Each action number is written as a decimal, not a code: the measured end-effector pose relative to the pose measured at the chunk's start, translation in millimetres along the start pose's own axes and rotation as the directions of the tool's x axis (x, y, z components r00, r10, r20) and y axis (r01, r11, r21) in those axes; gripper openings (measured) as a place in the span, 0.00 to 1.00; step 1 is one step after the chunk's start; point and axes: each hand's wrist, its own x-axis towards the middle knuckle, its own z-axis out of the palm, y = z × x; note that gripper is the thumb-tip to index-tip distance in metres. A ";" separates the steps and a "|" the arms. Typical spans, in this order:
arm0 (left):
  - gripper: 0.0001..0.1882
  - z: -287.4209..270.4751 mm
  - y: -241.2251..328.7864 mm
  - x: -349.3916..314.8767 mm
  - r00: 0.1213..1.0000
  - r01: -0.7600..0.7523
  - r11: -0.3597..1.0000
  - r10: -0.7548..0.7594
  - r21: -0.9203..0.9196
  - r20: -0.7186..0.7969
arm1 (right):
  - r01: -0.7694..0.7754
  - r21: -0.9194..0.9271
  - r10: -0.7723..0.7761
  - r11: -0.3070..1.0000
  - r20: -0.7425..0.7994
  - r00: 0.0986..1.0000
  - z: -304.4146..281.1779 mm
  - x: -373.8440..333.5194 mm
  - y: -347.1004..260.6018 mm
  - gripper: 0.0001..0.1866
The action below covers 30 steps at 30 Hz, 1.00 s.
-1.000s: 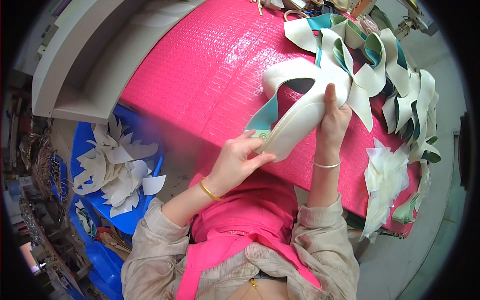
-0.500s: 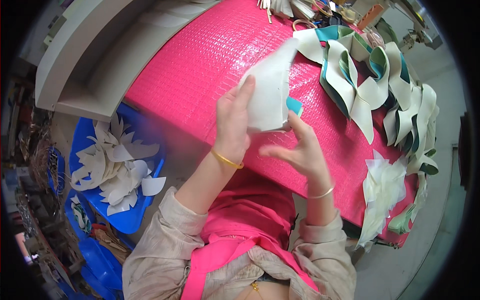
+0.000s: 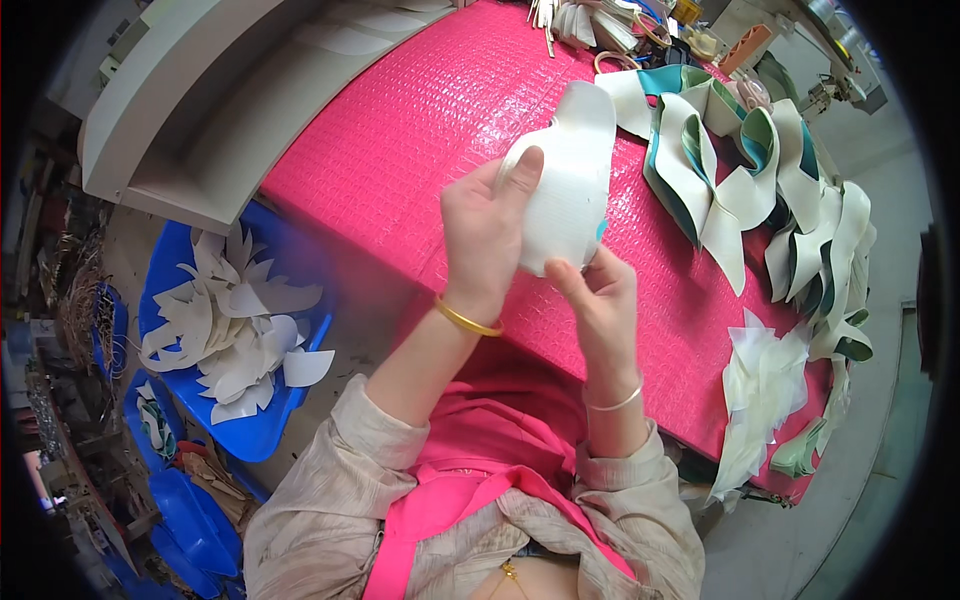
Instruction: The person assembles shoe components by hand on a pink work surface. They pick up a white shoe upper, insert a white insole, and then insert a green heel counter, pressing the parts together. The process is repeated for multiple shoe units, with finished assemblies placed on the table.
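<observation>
my left hand (image 3: 482, 225) and right hand (image 3: 606, 305) grip a white piece (image 3: 566, 200) above the pink table (image 3: 390, 150), bare leftward to its edge; curled pieces (image 3: 745, 200) crowd the right

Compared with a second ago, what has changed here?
The white piece has turned, hiding most of its teal lining. The left hand has gone from its lower end up to its left side; the right hand, from its right side to its lower edge. The piled pieces on the table and the blue bin stayed put.
</observation>
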 end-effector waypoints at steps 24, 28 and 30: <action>0.12 1.0 -37.2 -26.7 0.874 -0.266 0.864 0.030 0.427 0.485 | 0.193 0.210 -0.041 0.958 -0.568 0.822 -19.3 47.4 -5.9 0.29; 0.10 -3.5 -36.0 -29.5 0.884 -0.220 0.887 0.006 0.405 0.468 | -0.006 0.149 0.091 0.989 -0.569 0.817 -28.5 58.3 14.5 0.29; 0.11 -13.1 -29.9 -26.1 0.898 0.029 0.964 -0.141 0.264 0.417 | -0.082 0.430 0.179 0.899 -0.191 0.965 -31.0 50.7 8.5 0.23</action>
